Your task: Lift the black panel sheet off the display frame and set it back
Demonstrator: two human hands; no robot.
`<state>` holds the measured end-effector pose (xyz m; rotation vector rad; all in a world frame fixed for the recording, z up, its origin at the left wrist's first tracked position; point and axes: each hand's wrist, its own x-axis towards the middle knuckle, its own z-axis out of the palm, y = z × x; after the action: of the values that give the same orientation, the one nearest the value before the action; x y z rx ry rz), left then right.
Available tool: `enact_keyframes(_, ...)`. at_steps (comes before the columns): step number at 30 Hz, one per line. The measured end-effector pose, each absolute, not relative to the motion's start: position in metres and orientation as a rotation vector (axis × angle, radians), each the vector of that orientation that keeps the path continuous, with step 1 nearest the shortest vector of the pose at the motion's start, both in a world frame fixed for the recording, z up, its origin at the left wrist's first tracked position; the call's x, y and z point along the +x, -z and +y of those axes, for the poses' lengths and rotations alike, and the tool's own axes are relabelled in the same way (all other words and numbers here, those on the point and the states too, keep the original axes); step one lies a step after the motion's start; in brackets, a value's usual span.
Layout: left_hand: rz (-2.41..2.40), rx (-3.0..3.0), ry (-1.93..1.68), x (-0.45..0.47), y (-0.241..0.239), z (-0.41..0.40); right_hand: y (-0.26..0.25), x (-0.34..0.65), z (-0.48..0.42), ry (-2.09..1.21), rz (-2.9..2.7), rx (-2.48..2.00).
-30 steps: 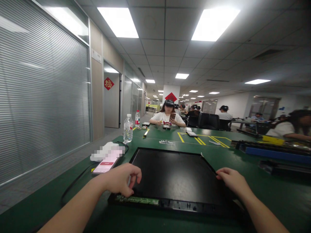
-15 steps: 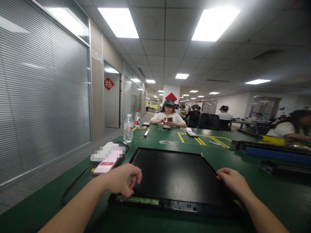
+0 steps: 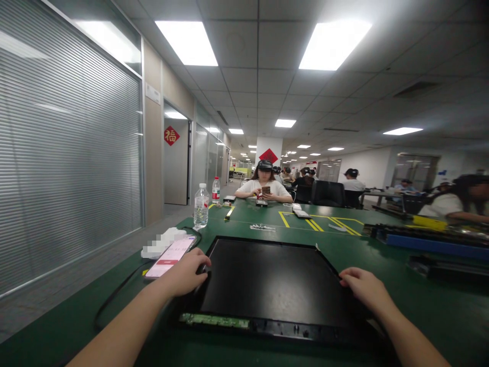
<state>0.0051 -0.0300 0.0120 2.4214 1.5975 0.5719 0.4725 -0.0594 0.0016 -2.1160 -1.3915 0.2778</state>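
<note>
A black flat display panel [image 3: 267, 285] in a thin frame lies flat on the green table before me. A strip of green circuit board [image 3: 214, 320] shows along its near edge at the left. My left hand [image 3: 191, 272] is closed on the panel's left edge, fingertips over the rim. On the opposite side my right hand [image 3: 361, 285] pinches the right edge between thumb and fingers. Beneath the rim, the fingers of both hands are partly hidden.
Left of the panel lie a lit phone [image 3: 170, 259], a white bundle [image 3: 162, 242] and a black cable [image 3: 109, 300]. A water bottle [image 3: 201, 206] stands farther back. Black and blue long parts [image 3: 424, 243] lie at right. A person [image 3: 263, 188] sits across the table [image 3: 229, 234].
My left hand has moved from above the panel's near left corner outward and farther up its left edge. My right hand stays at the right edge.
</note>
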Motion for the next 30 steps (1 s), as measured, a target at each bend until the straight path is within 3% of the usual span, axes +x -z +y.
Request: enact_keyframes(30, 1.743, 2.329, -0.486, -0.002, 0.003, -0.016, 0.001, 0.469, -0.060, -0.216, -1.464, -2.117)
